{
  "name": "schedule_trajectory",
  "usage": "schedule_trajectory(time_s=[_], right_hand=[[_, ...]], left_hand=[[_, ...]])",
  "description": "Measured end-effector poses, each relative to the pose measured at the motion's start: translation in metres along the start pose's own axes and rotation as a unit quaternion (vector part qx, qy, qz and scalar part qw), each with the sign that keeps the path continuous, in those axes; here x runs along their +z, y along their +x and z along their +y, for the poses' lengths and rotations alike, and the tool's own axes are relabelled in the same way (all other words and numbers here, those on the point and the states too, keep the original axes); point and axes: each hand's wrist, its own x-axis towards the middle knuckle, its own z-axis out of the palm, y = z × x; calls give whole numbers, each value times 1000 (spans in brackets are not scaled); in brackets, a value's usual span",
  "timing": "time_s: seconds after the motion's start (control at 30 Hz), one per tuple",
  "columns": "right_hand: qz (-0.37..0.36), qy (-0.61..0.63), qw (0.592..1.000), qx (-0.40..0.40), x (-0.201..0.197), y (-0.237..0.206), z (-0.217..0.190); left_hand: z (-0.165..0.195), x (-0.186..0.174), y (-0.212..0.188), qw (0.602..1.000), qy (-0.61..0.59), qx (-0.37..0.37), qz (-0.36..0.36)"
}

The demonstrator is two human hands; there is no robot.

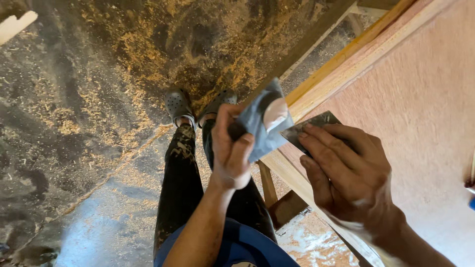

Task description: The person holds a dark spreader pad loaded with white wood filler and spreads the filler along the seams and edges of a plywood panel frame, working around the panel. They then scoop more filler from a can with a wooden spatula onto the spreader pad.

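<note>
Nearest the camera, the right hand (346, 173) lies palm-down on the large pinkish plywood panel (420, 113), its fingers nearly straight and pressing a thin dark scraper blade (309, 129) flat against the panel's near edge. That panel, framed by a pale wooden edge strip (346, 62), is the biggest thing in view: broad, stiff and, by its size, probably heavy, better steadied by its frame than lifted by one corner. Brown wooden legs (277, 198) show beneath it, so it appears to rest as a desk top or on a trestle.

Below lies the concrete floor (64, 163), strewn with sawdust (138, 44), which looks slippery underfoot; the person's dark clogs (178, 104) stand in it.

Smaller, the left hand (230, 148) is closed around a crumpled grey pouch (262, 123) smeared with pale putty, held just beside the blade above the panel's edge. The pouch looks soft, light and messy: it should give when squeezed, so a grip round its folded lower part suits it.

Smallest, the blade looks thin, stiff and springy, with an edge worth keeping fingertips off; the flat top is the safe place to press.
</note>
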Motion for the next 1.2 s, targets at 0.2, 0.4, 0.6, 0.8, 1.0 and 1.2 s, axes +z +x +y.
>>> schedule_trajectory(time_s=[0.2, 0.4, 0.6, 0.8, 1.0, 1.2], right_hand=[[-8, 8, 1000, 17, 3, 5, -17], [-70, 63, 995, 18, 9, -18, -5], [-118, 32, 992, 40, 8, -33, 34], [-136, -148, 978, -53, 48, -49, 45], [-108, -178, 974, -88, 82, -56, 44], [-133, -194, 968, -85, 74, -50, 42]], left_hand=[[26, 16, -10, 994, 91, 68, 4], [18, 28, -13, 990, 113, 79, 7], [7, 10, 23, 997, 26, 21, 75], [7, -25, 14, 993, -12, 51, 110], [4, -39, -6, 986, -80, 0, 148], [0, -49, -13, 976, -120, -5, 182]])
